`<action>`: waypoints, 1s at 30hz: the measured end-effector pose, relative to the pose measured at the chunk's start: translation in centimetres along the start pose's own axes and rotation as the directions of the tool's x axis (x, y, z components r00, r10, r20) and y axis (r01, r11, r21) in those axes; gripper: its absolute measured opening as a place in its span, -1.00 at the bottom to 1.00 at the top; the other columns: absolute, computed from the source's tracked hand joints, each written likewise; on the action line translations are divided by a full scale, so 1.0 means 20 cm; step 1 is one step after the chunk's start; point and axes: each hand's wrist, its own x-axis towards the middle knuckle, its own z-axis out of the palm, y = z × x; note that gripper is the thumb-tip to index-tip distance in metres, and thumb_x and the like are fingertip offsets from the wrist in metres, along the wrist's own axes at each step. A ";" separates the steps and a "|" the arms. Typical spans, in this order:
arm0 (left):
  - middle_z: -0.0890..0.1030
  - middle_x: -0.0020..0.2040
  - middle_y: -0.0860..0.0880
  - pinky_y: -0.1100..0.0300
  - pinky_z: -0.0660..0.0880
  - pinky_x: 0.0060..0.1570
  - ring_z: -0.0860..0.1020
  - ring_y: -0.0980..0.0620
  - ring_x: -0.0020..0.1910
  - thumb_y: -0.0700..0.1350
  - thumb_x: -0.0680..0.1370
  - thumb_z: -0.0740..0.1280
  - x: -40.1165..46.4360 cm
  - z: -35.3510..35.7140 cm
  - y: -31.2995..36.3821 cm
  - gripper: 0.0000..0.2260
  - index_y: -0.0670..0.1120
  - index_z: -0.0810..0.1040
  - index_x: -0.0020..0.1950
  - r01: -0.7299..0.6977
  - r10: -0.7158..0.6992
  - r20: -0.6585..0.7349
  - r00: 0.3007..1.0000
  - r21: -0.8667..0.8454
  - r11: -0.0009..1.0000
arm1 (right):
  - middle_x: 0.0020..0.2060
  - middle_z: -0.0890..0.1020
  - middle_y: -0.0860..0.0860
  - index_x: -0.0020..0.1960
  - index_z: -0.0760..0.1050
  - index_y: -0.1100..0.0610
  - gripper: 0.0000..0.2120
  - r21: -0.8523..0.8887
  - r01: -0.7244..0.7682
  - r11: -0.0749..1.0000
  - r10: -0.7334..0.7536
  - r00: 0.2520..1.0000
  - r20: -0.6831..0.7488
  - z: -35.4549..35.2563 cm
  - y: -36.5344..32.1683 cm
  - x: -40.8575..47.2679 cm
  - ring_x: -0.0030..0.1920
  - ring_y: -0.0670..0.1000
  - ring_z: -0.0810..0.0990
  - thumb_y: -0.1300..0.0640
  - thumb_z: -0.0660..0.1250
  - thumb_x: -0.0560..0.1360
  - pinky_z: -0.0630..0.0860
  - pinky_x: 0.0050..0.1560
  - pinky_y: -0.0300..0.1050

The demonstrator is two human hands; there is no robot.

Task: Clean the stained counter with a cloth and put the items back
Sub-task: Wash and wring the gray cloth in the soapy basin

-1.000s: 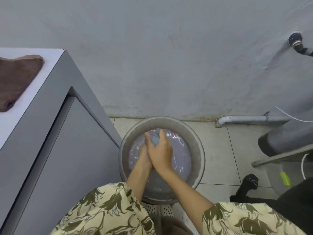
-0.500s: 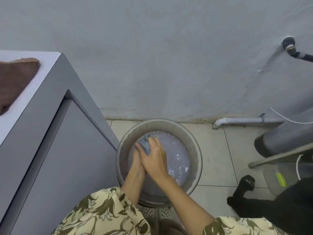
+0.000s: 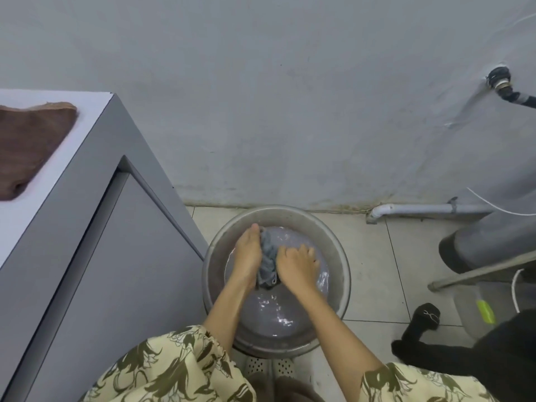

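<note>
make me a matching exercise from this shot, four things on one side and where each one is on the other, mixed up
Things
1. grey-blue wet cloth
2. brown towel
3. round metal basin
4. white plastic pipe

Places
A. on the tiled floor, holding water
B. along the foot of the wall
C. between the left hand and right hand
D. on top of the white counter

Pairs: 1-C, 2-D, 3-A, 4-B
</note>
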 end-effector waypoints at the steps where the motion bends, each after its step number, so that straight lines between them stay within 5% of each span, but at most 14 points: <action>1: 0.59 -0.02 -0.18 0.07 0.48 0.03 0.56 -0.11 0.00 -0.06 0.66 0.08 0.01 0.00 0.00 -0.72 -0.20 0.50 0.06 -0.100 0.099 0.012 0.995 0.080 0.992 | 0.29 0.40 0.22 0.14 0.52 0.23 -0.65 -0.128 0.033 0.991 -0.024 0.997 0.067 -0.03 -0.01 -0.01 0.33 0.21 0.26 0.11 0.02 0.60 0.19 0.34 0.15; 4: 0.58 -0.12 -0.15 0.10 0.45 -0.12 0.54 -0.05 -0.11 -0.14 0.61 0.15 -0.01 -0.06 0.01 -0.85 -0.18 0.47 -0.02 -0.253 0.222 0.149 0.964 0.240 0.937 | 0.24 0.48 0.14 0.11 0.50 0.17 -0.76 -0.298 0.121 0.947 -0.106 0.992 0.065 -0.13 -0.04 -0.04 0.30 0.18 0.35 0.09 0.14 0.58 0.21 0.34 0.15; 8: 0.62 -0.21 0.06 0.17 0.48 -0.16 0.56 0.14 -0.20 -0.15 0.55 0.27 0.00 -0.14 0.05 -0.89 0.00 0.58 -0.10 -0.419 0.328 0.290 0.899 0.349 0.838 | -0.01 0.60 0.07 -0.09 0.41 0.11 -0.74 -0.257 0.120 0.959 -0.148 0.985 -0.092 -0.26 -0.07 -0.05 0.10 0.12 0.54 -0.07 0.36 0.46 0.36 0.16 0.01; 11: 0.60 -0.27 0.09 0.25 0.43 -0.21 0.50 0.19 -0.27 -0.16 0.55 0.29 -0.01 -0.16 0.13 -0.88 -0.01 0.60 -0.12 -0.493 0.369 0.385 0.846 0.300 0.817 | -0.09 0.60 0.01 -0.04 0.34 0.02 -0.72 0.152 0.263 0.953 -0.268 0.963 0.011 -0.26 -0.05 -0.02 0.02 0.07 0.56 0.03 0.42 0.39 0.46 0.10 0.01; 14: 0.58 -0.36 0.14 0.35 0.39 -0.30 0.48 0.25 -0.33 -0.15 0.55 0.32 -0.04 -0.21 0.21 -0.82 0.06 0.63 -0.21 -0.440 0.352 0.356 0.866 0.204 0.874 | -0.09 0.66 -0.03 0.00 0.34 -0.18 -0.62 0.514 0.274 0.813 -0.374 0.922 0.101 -0.22 -0.01 0.01 0.00 0.03 0.62 -0.05 0.43 0.26 0.53 0.08 0.08; 18: 0.69 -0.24 0.05 0.32 0.51 -0.19 0.61 0.18 -0.20 -0.16 0.48 0.42 -0.10 -0.25 0.21 -0.92 0.00 0.69 -0.12 -0.429 0.381 0.327 0.865 0.086 0.899 | -0.30 0.58 -0.08 -0.13 0.52 -0.01 -0.88 0.407 0.354 0.842 -0.414 0.908 0.067 -0.29 -0.02 0.04 -0.29 -0.14 0.49 0.06 0.45 0.40 0.46 -0.20 -0.20; 22: 0.68 -0.23 -0.01 0.36 0.50 -0.22 0.61 0.17 -0.22 -0.18 0.38 0.50 -0.12 -0.26 0.18 -0.88 -0.16 0.68 -0.11 -0.403 0.401 0.224 0.888 -0.035 0.914 | -0.45 0.51 -0.09 -0.27 0.53 0.10 -0.87 0.447 0.376 0.812 -0.439 0.898 0.041 -0.34 -0.04 0.02 -0.46 -0.21 0.41 0.13 0.45 0.41 0.34 -0.40 -0.30; 27: 0.63 -0.29 0.13 0.33 0.45 -0.17 0.56 0.24 -0.26 -0.20 0.51 0.37 -0.04 -0.27 0.06 -0.89 -0.23 0.64 -0.07 -0.298 0.256 0.241 0.936 0.153 0.942 | -0.36 0.47 0.10 -0.33 0.48 0.18 -0.81 0.874 0.188 0.449 -0.328 0.944 -0.034 -0.41 -0.03 0.01 -0.29 0.02 0.43 0.17 0.46 0.37 0.36 -0.27 -0.16; 30: 0.67 -0.03 -0.09 0.10 0.49 0.07 0.60 -0.02 0.00 -0.19 0.58 0.20 -0.03 -0.15 0.11 -0.77 -0.24 0.59 0.10 -0.049 0.109 0.215 0.971 -0.266 0.963 | -0.45 0.46 0.04 -0.36 0.39 0.17 -0.76 0.997 0.033 0.075 -0.227 0.974 -0.015 -0.37 -0.10 0.00 -0.38 -0.01 0.45 0.26 0.35 0.44 0.38 -0.26 -0.14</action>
